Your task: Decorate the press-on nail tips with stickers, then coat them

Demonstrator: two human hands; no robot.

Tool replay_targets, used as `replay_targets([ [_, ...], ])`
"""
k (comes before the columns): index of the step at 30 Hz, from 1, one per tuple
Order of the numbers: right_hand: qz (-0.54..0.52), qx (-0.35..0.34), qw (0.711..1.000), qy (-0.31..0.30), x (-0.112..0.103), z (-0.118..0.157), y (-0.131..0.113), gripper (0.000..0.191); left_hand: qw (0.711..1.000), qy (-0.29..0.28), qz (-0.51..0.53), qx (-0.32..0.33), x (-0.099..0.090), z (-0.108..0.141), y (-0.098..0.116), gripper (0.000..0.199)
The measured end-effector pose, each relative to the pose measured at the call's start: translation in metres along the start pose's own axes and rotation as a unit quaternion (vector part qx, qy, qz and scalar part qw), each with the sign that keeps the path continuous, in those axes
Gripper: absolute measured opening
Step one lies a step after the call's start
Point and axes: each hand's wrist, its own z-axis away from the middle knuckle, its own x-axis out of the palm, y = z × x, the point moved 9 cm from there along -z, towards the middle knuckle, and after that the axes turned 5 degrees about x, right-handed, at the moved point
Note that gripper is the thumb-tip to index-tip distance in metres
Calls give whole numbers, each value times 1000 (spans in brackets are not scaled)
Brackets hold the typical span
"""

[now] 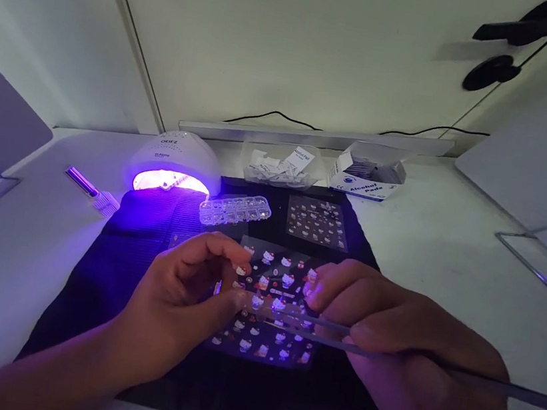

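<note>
My right hand [389,321] grips a pair of metal tweezers [321,339], its two prongs pointing left. Their tips reach close to the thumb of my left hand [185,301], over the middle of a clear sticker sheet [254,350]. The sheet carries rows of small white cat-face stickers with red bits. My left hand is curled, thumb toward fingers, at the sheet's left side. A small glint shows between these fingers, but what they hold is too hidden to name. The fingertips of my right hand overlap the sheet's right edge; I cannot tell whether they touch it.
A white nail lamp [179,152] glows purple at the back left, beside a purple-lit brush-like tool [94,191]. A clear compartment case [235,211] and a second sticker sheet [319,223] lie on the black mat [89,302]. Behind stand a packet tub [252,170] and an alcohol pad box [363,189].
</note>
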Motion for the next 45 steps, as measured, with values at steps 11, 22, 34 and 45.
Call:
replay_targets([
  [11,0,0,1000,19,-10,-6,7,17,999,-36,7,-10,6,2,-1,20],
  [22,-37,30,999,12,-11,-13,15,15,998,-27,41,-25,6,1,-3,26],
  [34,23,88,996,-17,2,0,5,16,999,-34,22,4,9,-1,3,28],
  [45,33,60,997,-30,-6,11,7,23,997,-44,46,-37,16,7,3,30],
])
